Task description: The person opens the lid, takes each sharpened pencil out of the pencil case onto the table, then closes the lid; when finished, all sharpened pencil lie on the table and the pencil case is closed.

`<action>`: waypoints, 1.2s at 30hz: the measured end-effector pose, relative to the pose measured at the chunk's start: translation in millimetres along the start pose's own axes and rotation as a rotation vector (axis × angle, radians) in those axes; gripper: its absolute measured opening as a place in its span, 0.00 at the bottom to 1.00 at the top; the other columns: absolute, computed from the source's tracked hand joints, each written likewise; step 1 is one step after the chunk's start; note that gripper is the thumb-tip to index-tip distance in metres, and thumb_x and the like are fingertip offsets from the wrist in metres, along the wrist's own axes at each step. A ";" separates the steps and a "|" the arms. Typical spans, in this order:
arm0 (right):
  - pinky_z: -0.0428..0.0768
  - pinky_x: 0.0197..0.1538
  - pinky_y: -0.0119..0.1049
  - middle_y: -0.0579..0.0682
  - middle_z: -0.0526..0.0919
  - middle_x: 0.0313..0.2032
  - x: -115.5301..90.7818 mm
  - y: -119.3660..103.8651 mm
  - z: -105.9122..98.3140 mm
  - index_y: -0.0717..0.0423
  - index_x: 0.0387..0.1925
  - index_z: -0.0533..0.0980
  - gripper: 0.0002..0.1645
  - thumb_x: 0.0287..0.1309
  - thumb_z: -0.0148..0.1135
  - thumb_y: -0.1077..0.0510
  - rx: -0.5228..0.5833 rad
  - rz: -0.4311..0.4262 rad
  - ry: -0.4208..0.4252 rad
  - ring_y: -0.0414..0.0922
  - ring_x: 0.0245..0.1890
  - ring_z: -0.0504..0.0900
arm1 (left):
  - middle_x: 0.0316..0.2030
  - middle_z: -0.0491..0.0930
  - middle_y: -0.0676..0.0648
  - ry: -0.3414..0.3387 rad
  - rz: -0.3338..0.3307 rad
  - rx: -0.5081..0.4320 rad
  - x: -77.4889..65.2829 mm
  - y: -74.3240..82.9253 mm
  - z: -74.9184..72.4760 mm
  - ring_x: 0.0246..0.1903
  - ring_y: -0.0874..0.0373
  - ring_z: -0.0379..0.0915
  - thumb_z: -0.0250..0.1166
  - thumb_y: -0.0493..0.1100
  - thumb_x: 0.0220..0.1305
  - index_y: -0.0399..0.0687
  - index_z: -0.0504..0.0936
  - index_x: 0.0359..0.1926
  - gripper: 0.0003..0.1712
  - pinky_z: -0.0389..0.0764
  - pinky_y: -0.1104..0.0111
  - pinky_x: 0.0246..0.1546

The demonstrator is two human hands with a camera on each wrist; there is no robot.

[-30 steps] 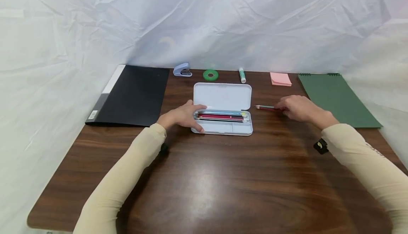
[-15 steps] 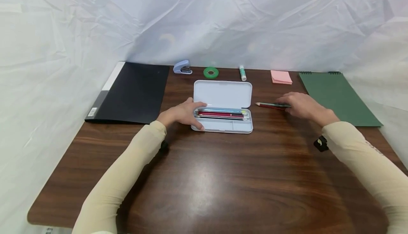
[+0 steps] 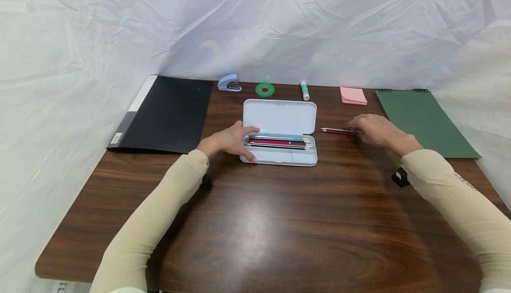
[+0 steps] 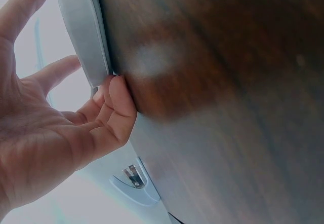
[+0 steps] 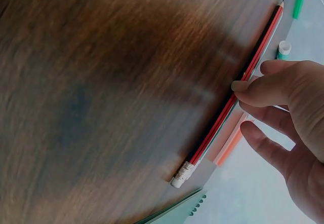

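Observation:
A white pencil case lies with its lid raised back; several pencils fill its rear compartment. My left hand grips the case's left end, thumb at the front edge and index finger at the back. The left wrist view shows its other fingers curled against the case's end wall. To the right of the case, my right hand pinches a red-and-black striped pencil between thumb and fingers. A second, greenish pencil lies alongside it, mostly hidden. Their sharpened tips point left, toward the case.
Along the back stand a blue stapler, a green tape roll, a glue stick and pink sticky notes. A black folder lies left, a green spiral notebook right.
The two pencils at my right hand have come together, their tips now side by side. The right fingers have shifted slightly along them. My left hand keeps its place on the pencil case.

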State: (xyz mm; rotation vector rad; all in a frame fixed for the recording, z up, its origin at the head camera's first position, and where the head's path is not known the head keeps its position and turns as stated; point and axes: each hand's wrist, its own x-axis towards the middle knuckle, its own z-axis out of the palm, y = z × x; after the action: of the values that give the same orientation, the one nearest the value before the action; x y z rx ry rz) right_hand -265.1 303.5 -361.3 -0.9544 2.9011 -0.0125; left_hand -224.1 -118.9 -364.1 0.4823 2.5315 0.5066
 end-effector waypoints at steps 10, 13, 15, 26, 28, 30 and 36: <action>0.76 0.54 0.60 0.63 0.83 0.51 -5.1 -1.1 -3.2 0.64 0.53 0.81 0.24 0.52 0.62 0.76 0.027 0.010 0.030 0.62 0.55 0.79 | 0.57 0.61 0.40 -0.002 0.000 0.010 0.0 2.8 -0.5 0.52 0.47 0.64 0.76 0.59 0.51 0.63 0.58 0.77 0.55 0.71 0.57 0.51; 0.77 0.52 0.59 0.61 0.84 0.49 -5.0 -5.2 -9.4 0.63 0.52 0.82 0.22 0.53 0.64 0.75 0.039 0.007 0.057 0.60 0.52 0.81 | 0.58 0.61 0.40 -0.001 -0.002 0.007 0.0 3.2 -0.1 0.53 0.47 0.64 0.77 0.60 0.51 0.63 0.58 0.77 0.56 0.71 0.56 0.52; 0.77 0.52 0.59 0.61 0.84 0.49 -2.8 -10.0 -14.6 0.63 0.52 0.81 0.21 0.54 0.65 0.73 0.051 0.002 0.081 0.60 0.52 0.81 | 0.58 0.61 0.40 -0.001 -0.003 0.003 0.3 3.0 -0.2 0.53 0.47 0.64 0.77 0.60 0.51 0.63 0.58 0.77 0.56 0.71 0.56 0.53; 0.78 0.55 0.54 0.60 0.84 0.54 36.2 -73.7 -29.5 0.62 0.57 0.79 0.26 0.55 0.71 0.65 0.213 -0.104 0.162 0.56 0.52 0.83 | 0.58 0.60 0.40 -0.001 -0.009 0.005 1.1 1.0 0.2 0.54 0.47 0.64 0.77 0.60 0.50 0.63 0.58 0.77 0.56 0.70 0.56 0.53; 0.81 0.51 0.51 0.58 0.85 0.51 45.5 -87.4 -28.5 0.61 0.57 0.80 0.26 0.55 0.72 0.64 0.228 -0.149 0.158 0.53 0.48 0.85 | 0.58 0.60 0.40 0.001 -0.007 0.005 1.3 0.3 0.1 0.54 0.47 0.64 0.77 0.60 0.50 0.63 0.58 0.77 0.56 0.70 0.56 0.53; 0.82 0.49 0.49 0.56 0.87 0.49 53.7 -101.1 -27.6 0.59 0.57 0.80 0.26 0.55 0.73 0.63 0.238 -0.189 0.137 0.50 0.45 0.86 | 0.58 0.60 0.40 0.002 -0.003 0.004 1.8 -0.1 -0.1 0.54 0.47 0.64 0.77 0.60 0.51 0.63 0.58 0.77 0.56 0.71 0.56 0.53; 0.82 0.50 0.48 0.54 0.87 0.47 74.0 -134.7 -21.1 0.58 0.57 0.80 0.24 0.58 0.70 0.62 0.255 -0.282 0.034 0.48 0.45 0.86 | 0.58 0.60 0.40 0.002 0.000 0.000 3.4 -1.8 0.6 0.54 0.47 0.64 0.77 0.60 0.51 0.62 0.58 0.77 0.55 0.71 0.55 0.54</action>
State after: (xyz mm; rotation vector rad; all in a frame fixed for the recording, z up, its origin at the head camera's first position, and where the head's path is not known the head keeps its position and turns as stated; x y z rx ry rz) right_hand -246.5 150.7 -341.5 -1.3086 2.6795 -0.4089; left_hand -226.9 -118.8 -366.7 0.4816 2.5329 0.5076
